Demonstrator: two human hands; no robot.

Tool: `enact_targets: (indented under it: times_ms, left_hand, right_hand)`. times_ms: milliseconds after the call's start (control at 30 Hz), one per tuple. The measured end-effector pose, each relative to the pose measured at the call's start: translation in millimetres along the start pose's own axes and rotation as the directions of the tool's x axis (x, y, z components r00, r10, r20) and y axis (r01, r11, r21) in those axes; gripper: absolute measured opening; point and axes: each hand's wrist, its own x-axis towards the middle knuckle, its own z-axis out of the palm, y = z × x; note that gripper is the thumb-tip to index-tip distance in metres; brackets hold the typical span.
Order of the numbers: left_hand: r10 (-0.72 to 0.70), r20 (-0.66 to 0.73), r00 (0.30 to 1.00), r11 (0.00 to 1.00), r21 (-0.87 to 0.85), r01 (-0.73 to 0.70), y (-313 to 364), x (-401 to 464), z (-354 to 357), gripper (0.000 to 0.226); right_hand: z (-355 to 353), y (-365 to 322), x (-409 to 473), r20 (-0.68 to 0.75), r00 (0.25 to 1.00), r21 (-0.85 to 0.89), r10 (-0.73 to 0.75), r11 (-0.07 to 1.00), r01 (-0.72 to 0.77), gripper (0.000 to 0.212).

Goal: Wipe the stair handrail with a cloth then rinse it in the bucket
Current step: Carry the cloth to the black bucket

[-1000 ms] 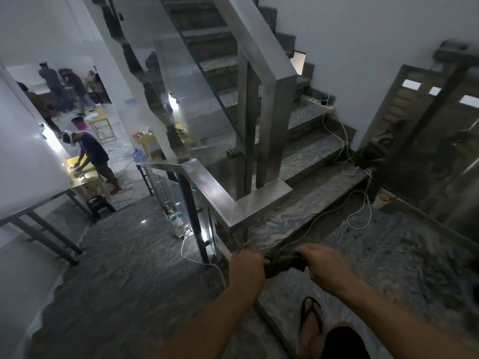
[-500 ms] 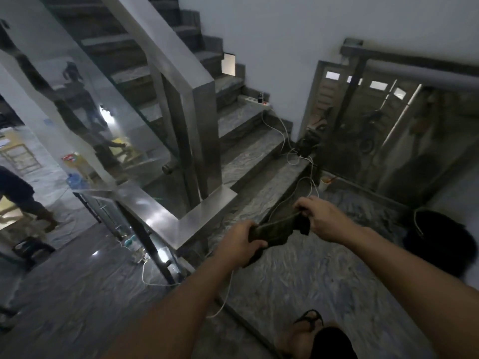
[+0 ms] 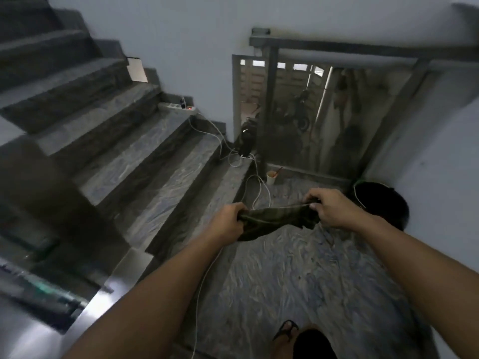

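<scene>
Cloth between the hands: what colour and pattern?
Dark olive green cloth with faint stripes, seen in the head view, the only one.

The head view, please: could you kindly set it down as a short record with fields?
setting: stair landing with grey veined stone floor
left hand: grips one end of the cloth
right hand: grips the other end
cloth: dark, stretched between both hands, above the floor
bucket: dark, on the floor just beyond the right hand
cup: on the floor by the bottom step
cable: white, trailing down the steps
handrail: blurred at lower left
</scene>
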Motion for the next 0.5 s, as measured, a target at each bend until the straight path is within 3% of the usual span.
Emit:
enact_targets:
  times_ms: [200, 367, 500]
  left_hand:
    - [0.024, 0.049, 0.999, 0.995, 0.092, -0.029, 58.8, 123.4, 5.4, 0.014]
    - [0.007, 0.125, 0.992, 0.991, 0.128, -0.024, 113.2, 204.1, 6.5, 0.014]
    - [0.031, 0.154, 0.988, 0.985, 0.162, -0.056, 146.1, 259.6, 6.9, 0.012]
  right_hand:
    - [-36.4, 79.7, 63.4, 0.006, 0.989, 0.038, 0.15, 0.988, -0.15, 0.015]
    - [-81.9, 119.1, 98.7, 0.035, 0.988, 0.027, 0.153, 0.988, -0.154, 0.02]
    - [-113.6, 143.5, 122.8, 0.049, 0.978, 0.007, 0.203, 0.979, -0.203, 0.008]
